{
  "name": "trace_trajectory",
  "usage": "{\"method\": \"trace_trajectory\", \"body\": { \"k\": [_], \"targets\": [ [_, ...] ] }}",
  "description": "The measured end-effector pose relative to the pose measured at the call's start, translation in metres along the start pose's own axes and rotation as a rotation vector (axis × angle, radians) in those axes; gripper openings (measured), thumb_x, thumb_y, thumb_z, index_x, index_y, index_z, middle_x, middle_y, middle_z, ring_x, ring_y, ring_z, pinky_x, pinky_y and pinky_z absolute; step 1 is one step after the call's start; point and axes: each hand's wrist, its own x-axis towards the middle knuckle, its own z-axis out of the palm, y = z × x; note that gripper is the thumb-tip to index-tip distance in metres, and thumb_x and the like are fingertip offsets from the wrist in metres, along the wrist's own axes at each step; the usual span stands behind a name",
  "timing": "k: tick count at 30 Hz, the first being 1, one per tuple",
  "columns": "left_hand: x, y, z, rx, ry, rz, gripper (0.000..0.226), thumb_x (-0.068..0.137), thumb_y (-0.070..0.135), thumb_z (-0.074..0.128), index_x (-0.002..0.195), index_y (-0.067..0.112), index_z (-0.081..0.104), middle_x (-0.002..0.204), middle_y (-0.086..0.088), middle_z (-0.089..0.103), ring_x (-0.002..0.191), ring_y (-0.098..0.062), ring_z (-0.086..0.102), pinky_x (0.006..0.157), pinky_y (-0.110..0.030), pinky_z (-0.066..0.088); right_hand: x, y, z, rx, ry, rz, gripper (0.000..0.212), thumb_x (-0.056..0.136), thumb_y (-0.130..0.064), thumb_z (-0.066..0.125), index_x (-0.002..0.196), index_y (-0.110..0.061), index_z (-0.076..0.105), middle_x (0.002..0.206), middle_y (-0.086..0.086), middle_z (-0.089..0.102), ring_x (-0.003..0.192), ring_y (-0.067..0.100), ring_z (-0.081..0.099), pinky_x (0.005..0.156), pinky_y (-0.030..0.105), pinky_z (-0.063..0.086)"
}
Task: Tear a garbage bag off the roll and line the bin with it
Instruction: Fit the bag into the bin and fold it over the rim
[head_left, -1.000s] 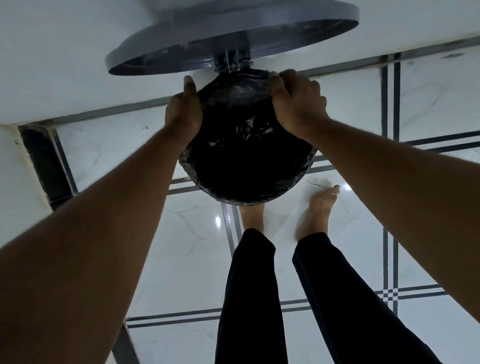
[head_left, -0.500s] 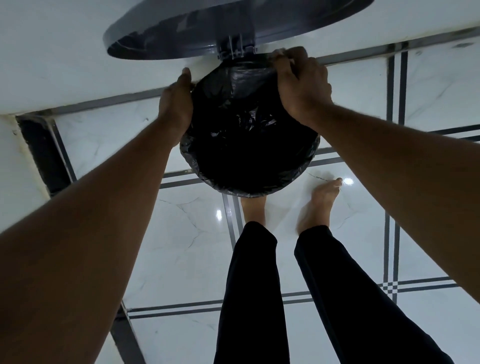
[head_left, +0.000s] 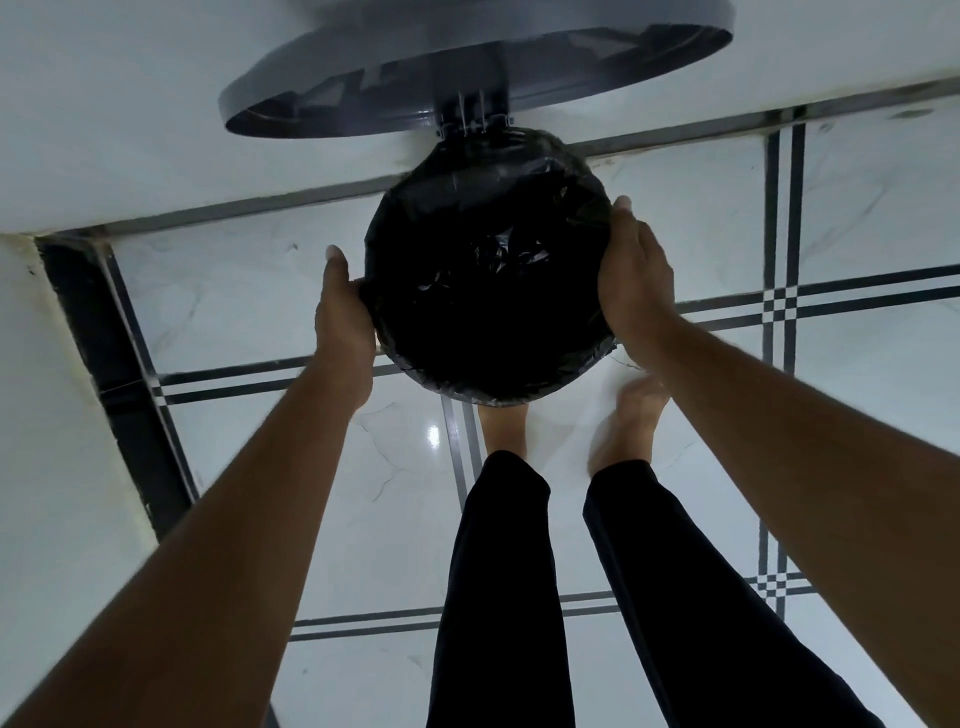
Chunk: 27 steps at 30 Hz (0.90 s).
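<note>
Both hands slid down, left hand (head_left: 343, 317), right hand (head_left: 636, 275), fingers flat against bag (head_left: 488, 291)

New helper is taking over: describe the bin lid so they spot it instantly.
On the white tiled floor stands a round bin lined with a black bag, held between both hands. The lid is the grey disc hinged open at its far edge, the only grey thing here.
</note>
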Motion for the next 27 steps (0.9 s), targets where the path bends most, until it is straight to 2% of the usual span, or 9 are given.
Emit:
{"method": "trace_trajectory", "body": {
  "k": [4, 6, 9, 11, 13, 16, 19, 23, 27],
  "targets": [
    [0.01, 0.012, 0.001, -0.013, -0.083, -0.063, 0.08, 0.11, 0.069, 0.016, 0.152, 0.018, 0.06, 0.161, -0.004, 0.056, 0.15, -0.023, 0.048, 0.127, -0.046, 0.026, 0.01, -0.008, 0.0, -0.036, -0.055, 0.06, 0.073, 0.112, -0.068, 0.019, 0.155, -0.025, 0.06, 0.151, 0.005, 0.065, 0.137, 0.026, 0.059, 0.12, 0.046, 0.043],
    [0.019, 0.016, 0.0, -0.062, 0.054, -0.018, 0.07, 0.11, 0.065, 0.028, 0.14, 0.016, 0.068, 0.14, -0.002, 0.069, 0.127, -0.02, 0.062, 0.113, -0.041, 0.04, 0.015, -0.01, -0.001, -0.041, -0.032, 0.052, 0.072, 0.112, -0.067, 0.022, 0.155, -0.022, 0.058, 0.145, 0.004, 0.064, 0.13, 0.025, 0.059, 0.111, 0.04, 0.043],
    [0.027, 0.015, 0.001, -0.016, 0.367, 0.191, 0.034, 0.1, 0.045, 0.056, 0.076, 0.021, 0.057, 0.078, 0.007, 0.059, 0.071, -0.014, 0.053, 0.081, -0.034, 0.044, 0.019, -0.007, -0.004, -0.014, 0.014, -0.004, 0.063, 0.114, -0.063, 0.029, 0.151, -0.02, 0.057, 0.127, -0.004, 0.059, 0.118, 0.019, 0.056, 0.1, 0.034, 0.038],
    [0.015, 0.006, 0.008, 0.2, 0.448, 0.394, 0.031, 0.097, 0.034, 0.061, 0.072, 0.02, 0.051, 0.069, 0.011, 0.053, 0.066, -0.012, 0.048, 0.075, -0.034, 0.045, 0.019, -0.004, -0.005, -0.023, 0.039, -0.051, 0.059, 0.115, -0.06, 0.032, 0.148, -0.018, 0.058, 0.12, -0.006, 0.06, 0.117, 0.018, 0.058, 0.1, 0.035, 0.042],
    [-0.006, -0.009, 0.02, 0.431, 0.385, 0.71, 0.027, 0.1, 0.033, 0.061, 0.081, 0.015, 0.061, 0.073, 0.01, 0.06, 0.072, -0.013, 0.056, 0.073, -0.03, 0.045, 0.017, 0.0, -0.005, -0.053, 0.058, -0.078, 0.057, 0.117, -0.056, 0.033, 0.147, -0.016, 0.06, 0.109, -0.011, 0.061, 0.113, 0.017, 0.058, 0.097, 0.033, 0.041],
    [-0.021, -0.037, 0.036, 0.87, -0.006, 1.086, 0.032, 0.104, 0.04, 0.057, 0.088, 0.015, 0.071, 0.082, 0.003, 0.071, 0.082, -0.018, 0.068, 0.082, -0.035, 0.053, 0.014, 0.004, -0.006, -0.091, 0.072, -0.09, 0.056, 0.118, -0.052, 0.033, 0.142, -0.013, 0.064, 0.094, -0.02, 0.056, 0.107, 0.016, 0.058, 0.092, 0.03, 0.038],
    [-0.012, -0.056, 0.051, 1.506, -0.31, 0.836, 0.05, 0.109, 0.057, 0.04, 0.087, 0.019, 0.063, 0.083, -0.001, 0.07, 0.095, -0.03, 0.073, 0.095, -0.041, 0.052, 0.012, 0.008, -0.007, -0.111, 0.093, -0.078, 0.055, 0.118, -0.052, 0.033, 0.133, -0.012, 0.066, 0.089, -0.02, 0.055, 0.092, 0.01, 0.059, 0.088, 0.03, 0.038],
    [0.014, -0.062, 0.072, 1.287, -0.284, 0.655, 0.048, 0.105, 0.057, 0.044, 0.116, 0.019, 0.069, 0.11, -0.007, 0.075, 0.108, -0.034, 0.073, 0.094, -0.045, 0.059, 0.011, 0.016, -0.006, -0.118, 0.108, -0.101, 0.051, 0.117, -0.052, 0.034, 0.126, -0.014, 0.066, 0.092, -0.019, 0.059, 0.089, 0.004, 0.059, 0.081, 0.03, 0.04],
    [0.048, -0.061, 0.095, 1.196, -0.166, 0.592, 0.064, 0.107, 0.053, 0.048, 0.159, 0.016, 0.045, 0.161, -0.017, 0.049, 0.148, -0.041, 0.047, 0.121, -0.05, 0.041, 0.018, 0.024, 0.001, -0.148, 0.12, -0.163, 0.044, 0.118, -0.052, 0.033, 0.11, -0.021, 0.064, 0.09, -0.017, 0.062, 0.085, -0.002, 0.06, 0.07, 0.015, 0.039]
  ]
}}
